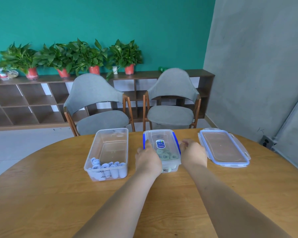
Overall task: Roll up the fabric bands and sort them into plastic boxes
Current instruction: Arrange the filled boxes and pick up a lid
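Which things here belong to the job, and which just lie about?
Job: open clear plastic box of pale-blue rolls; lidded clear box of green rolls, left hand, right hand beside it; loose blue-rimmed lid.
Idle: grey chairs; potted plants.

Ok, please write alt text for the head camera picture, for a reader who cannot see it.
A person's left hand and right hand touch the blue side clips of a lidded clear plastic box of green fabric rolls on a round wooden table. Beside it stand an open clear box of pale blue rolls and a loose lid.
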A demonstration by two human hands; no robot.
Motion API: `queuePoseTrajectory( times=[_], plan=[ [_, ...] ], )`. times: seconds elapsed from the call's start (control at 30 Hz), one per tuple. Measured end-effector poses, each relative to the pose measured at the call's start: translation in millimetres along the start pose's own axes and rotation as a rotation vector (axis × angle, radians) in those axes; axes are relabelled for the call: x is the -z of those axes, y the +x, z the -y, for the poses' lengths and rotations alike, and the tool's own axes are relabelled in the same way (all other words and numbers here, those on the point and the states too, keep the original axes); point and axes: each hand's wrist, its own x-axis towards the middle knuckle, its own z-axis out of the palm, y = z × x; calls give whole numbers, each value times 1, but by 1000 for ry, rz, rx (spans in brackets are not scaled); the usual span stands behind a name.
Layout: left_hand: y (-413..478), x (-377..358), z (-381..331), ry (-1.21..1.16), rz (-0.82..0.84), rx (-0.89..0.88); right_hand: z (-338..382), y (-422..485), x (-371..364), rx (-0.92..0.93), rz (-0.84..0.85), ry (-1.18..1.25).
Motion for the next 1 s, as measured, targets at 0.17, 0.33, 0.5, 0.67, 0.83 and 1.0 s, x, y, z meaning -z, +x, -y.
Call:
queuePoseTrajectory(
  times=[0.17,0.33,0.5,0.67,0.83,1.0],
  plan=[
    [-11,-8,-25,146,-16,-157,-30,10,27,-22,-31,-134],
    [-20,-32,-51,96,-40,-323,-62,19,48,-54,-5,-293],
    [-24,-61,-70,9,-4,-532,-86,30,54,-67,20,-432],
    [-29,-84,-86,-119,44,-572,-107,33,52,-92,68,-550],
    [-23,-96,-92,-199,89,-398,-110,27,50,5,99,-705],
    [-18,-90,-92,-284,134,-237,-101,24,58,23,-25,-620]
  ],
)
